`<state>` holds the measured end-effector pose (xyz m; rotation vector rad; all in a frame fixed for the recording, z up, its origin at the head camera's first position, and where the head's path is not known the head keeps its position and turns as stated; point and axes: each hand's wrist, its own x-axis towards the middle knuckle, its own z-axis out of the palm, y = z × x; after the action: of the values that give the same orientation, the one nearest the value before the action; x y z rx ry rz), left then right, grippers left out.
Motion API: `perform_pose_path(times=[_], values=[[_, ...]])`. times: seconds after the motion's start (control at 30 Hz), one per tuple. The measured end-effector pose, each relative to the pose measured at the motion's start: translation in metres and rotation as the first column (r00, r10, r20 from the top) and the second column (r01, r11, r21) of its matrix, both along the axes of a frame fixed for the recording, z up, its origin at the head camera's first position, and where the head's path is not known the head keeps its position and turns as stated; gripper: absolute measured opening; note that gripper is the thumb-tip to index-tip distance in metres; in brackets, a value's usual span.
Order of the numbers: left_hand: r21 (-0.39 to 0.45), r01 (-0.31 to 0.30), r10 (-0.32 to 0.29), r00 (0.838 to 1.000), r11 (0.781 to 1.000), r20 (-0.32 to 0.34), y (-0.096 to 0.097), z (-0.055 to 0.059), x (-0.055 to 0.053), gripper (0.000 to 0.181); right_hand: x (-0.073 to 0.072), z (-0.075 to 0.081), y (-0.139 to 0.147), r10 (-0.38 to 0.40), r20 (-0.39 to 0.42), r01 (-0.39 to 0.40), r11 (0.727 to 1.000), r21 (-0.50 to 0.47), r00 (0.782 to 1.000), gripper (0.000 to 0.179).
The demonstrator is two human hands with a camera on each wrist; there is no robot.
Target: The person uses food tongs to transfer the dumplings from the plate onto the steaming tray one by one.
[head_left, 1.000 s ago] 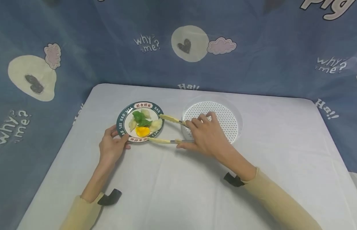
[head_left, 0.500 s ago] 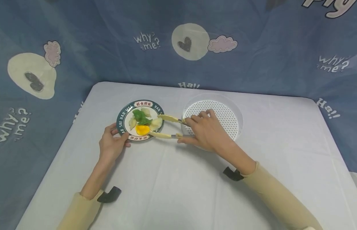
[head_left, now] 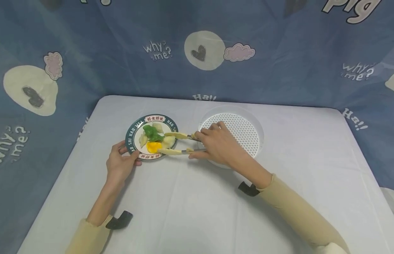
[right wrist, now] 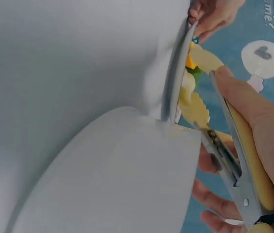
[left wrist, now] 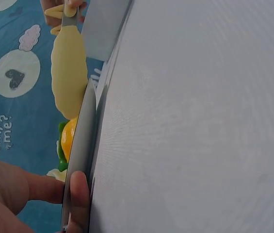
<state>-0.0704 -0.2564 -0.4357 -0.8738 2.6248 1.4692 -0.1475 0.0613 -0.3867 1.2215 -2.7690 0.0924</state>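
In the head view my left hand (head_left: 120, 165) pinches the near-left rim of a round plate (head_left: 130, 138) with a green lettered border; thumb above, fingers beneath. On it lie a green leafy piece (head_left: 152, 132), a yellow yolk-like piece (head_left: 153, 147) and several pale dumplings, one dumpling (head_left: 168, 142) at the right. My right hand (head_left: 220, 146) holds yellow-tipped tongs (head_left: 174, 152), whose parted tips reach over the plate on either side of that dumpling. The right wrist view shows the tongs' metal hinge and yellow handle (right wrist: 255, 170) in my palm. Whether the tips touch the dumpling, I cannot tell.
Under and behind my right hand stands a round white perforated tray (head_left: 247, 132) with a clear rim. A white cloth (head_left: 190, 204) covers the table. Blue patterned fabric (head_left: 127, 63) hangs behind the table's back edge.
The tong tips have moved left, further over the plate, to lie beside the right-hand dumpling. My left hand keeps its hold on the plate. The head view has shifted slightly.
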Motion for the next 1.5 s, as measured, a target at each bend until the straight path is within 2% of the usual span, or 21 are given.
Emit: perform_pose_path(times=[0.2, 0.5, 0.73, 1.2, 1.5], values=[[-0.001, 0.000, 0.000, 1.000, 1.000, -0.006, 0.000, -0.002, 0.001, 0.080, -0.002, -0.004, -0.001, 0.019, -0.045, -0.020, 1.000, -0.021, 0.999, 0.061], [0.008, -0.017, 0.016, 1.000, 1.000, 0.017, -0.002, -0.003, 0.003, 0.081, 0.002, -0.010, -0.004, -0.016, -0.059, 0.015, 1.000, -0.027, 0.998, 0.060], [0.018, -0.021, 0.020, 1.000, 1.000, 0.017, -0.002, -0.005, 0.006, 0.082, 0.005, -0.013, -0.004, -0.020, -0.120, 0.015, 0.999, -0.044, 0.993, 0.058], [0.011, -0.016, 0.016, 1.000, 1.000, -0.006, -0.001, -0.004, 0.004, 0.080, 0.013, -0.002, 0.010, -0.087, -0.067, 0.084, 0.995, -0.044, 0.994, 0.063], [0.003, -0.007, 0.007, 1.000, 1.000, -0.018, -0.001, -0.005, 0.004, 0.080, 0.019, 0.008, 0.031, -0.122, -0.058, 0.117, 0.989, -0.089, 0.991, 0.059]])
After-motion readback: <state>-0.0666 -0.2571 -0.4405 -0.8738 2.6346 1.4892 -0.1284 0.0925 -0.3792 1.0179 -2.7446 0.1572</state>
